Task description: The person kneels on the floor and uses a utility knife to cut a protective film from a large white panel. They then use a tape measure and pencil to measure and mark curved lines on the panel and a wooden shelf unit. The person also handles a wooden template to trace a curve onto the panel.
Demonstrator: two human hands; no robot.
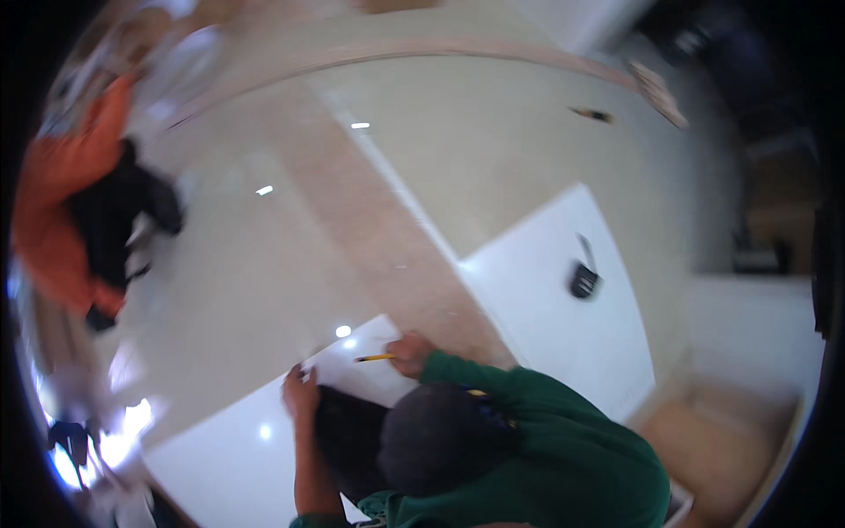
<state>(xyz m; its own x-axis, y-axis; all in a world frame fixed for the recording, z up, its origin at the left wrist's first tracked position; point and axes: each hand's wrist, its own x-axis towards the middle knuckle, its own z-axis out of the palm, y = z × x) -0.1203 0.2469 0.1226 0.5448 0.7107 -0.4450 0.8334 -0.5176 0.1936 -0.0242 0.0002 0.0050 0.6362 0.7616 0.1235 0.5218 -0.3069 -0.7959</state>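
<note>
Neither of my own hands shows in the head view. Below me a person in a green sweater (563,449) bends over a white panel (220,458), their head toward me. One of their hands (409,352) holds a yellow pencil (374,357) against the panel's far edge. Their other hand (299,392), on a bare forearm, rests on the panel beside a dark flat thing (348,440) that I cannot make out.
A second white panel (546,334) lies to the right with a small black tool (584,280) on it. The floor (264,264) is glossy beige tile with a pinkish band. A person in orange and black (79,211) is at the far left. A tan box (713,449) stands at lower right.
</note>
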